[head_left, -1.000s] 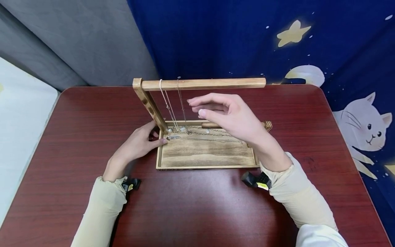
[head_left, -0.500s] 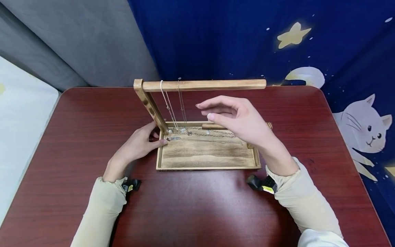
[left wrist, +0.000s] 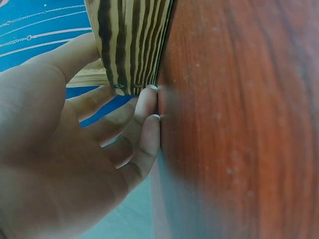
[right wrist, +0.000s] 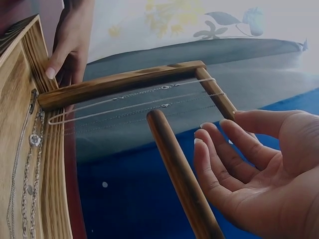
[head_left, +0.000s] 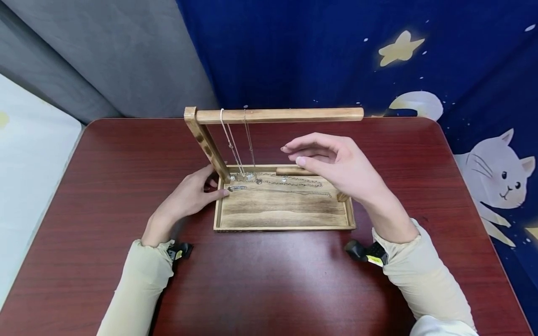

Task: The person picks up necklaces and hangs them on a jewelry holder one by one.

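A wooden jewelry stand (head_left: 286,207) with a shallow tray sits on the table. Its upper bar (head_left: 294,115) carries a pale necklace (head_left: 230,140) and a thinner dark chain necklace (head_left: 250,140), both near the left post. More chains (head_left: 290,192) lie along the back of the tray. My left hand (head_left: 182,200) grips the tray's left end, thumb on the rim and fingers round the outside; the left wrist view shows the fingers (left wrist: 144,134) at its bottom edge. My right hand (head_left: 336,161), fingers loosely bent and holding nothing, hovers over the tray's right side.
A shorter lower bar (head_left: 296,171) runs above the back of the tray, partly behind my right hand. The table (head_left: 269,280) is dark red wood. Behind it hang a grey curtain (head_left: 138,51) and a blue curtain (head_left: 294,51) with stars and a cat.
My right hand has drawn to the right, away from the hanging necklaces, its fingers bent much as before. My left hand stays on the tray's end, and the necklaces hang where they were.
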Tool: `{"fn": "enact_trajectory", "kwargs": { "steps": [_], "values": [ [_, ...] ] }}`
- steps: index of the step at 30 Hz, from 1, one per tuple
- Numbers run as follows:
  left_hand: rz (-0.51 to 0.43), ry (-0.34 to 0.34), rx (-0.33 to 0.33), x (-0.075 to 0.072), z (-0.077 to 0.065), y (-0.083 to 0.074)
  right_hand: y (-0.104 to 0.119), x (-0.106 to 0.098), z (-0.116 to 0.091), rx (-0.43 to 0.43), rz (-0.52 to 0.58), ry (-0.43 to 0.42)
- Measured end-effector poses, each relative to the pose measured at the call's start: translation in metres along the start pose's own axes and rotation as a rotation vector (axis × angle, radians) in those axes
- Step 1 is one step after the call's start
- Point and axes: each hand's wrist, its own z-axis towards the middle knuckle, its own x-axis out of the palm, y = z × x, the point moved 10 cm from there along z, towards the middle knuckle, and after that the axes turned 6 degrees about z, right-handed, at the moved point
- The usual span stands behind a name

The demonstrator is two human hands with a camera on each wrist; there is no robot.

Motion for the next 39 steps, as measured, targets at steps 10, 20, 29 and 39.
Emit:
{"fn": "enact_trajectory", "kwargs": {
  "steps": [10, 20, 29, 39],
  "values": [
    [-0.003, 0.001, 0.017, -0.002, 0.001, -0.003, 0.0, -0.011, -0.006, -0.014, -0.001, -0.019],
    [0.007, 0.036, -0.015, -0.002, -0.001, 0.004, -0.001, -0.018, -0.013, -0.038, -0.003, -0.013],
    [0.038, 0.07, -0.051, -0.001, -0.002, 0.005, -0.003, -0.028, -0.027, -0.016, -0.027, -0.043],
    [0.044, 0.087, -0.066, 0.0, -0.004, 0.005, -0.001, -0.03, -0.038, -0.036, -0.021, -0.036]
  ]
}}
